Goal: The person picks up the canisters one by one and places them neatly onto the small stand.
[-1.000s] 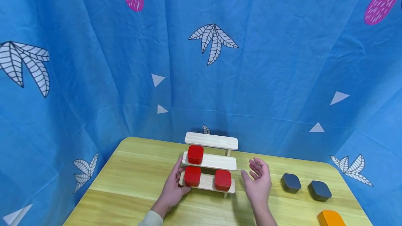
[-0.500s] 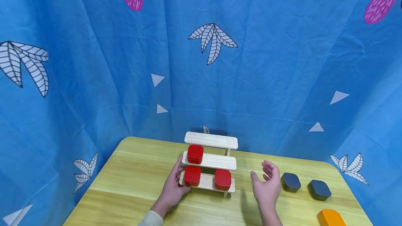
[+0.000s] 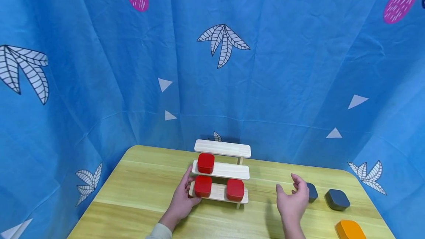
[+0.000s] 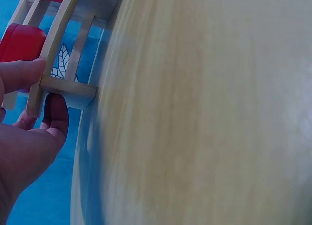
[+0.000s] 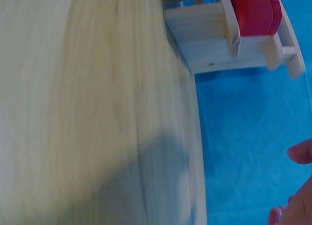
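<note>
A three-step wooden rack (image 3: 229, 170) stands at the middle of the table. One red rounded-square block (image 3: 206, 163) sits on the left of its middle step; two more, a left red block (image 3: 203, 186) and a right red block (image 3: 235, 190), rest on the lowest step. My left hand (image 3: 180, 203) grips the lowest step's left end; in the left wrist view its thumb lies above the board and its fingers curl below. Right of the rack, my right hand (image 3: 293, 203) holds nothing, thumb and fingers apart. It partly hides a dark grey block (image 3: 313, 193).
Farther right on the wooden table (image 3: 139, 180) lie another dark grey block (image 3: 337, 200) and an orange block (image 3: 350, 229), cut off by the lower frame edge. A blue patterned curtain (image 3: 212, 95) hangs behind and along the sides of the table.
My right hand has moved right, away from the rack, and now overlaps the nearer dark grey block in the head view. The left hand keeps its hold on the rack.
</note>
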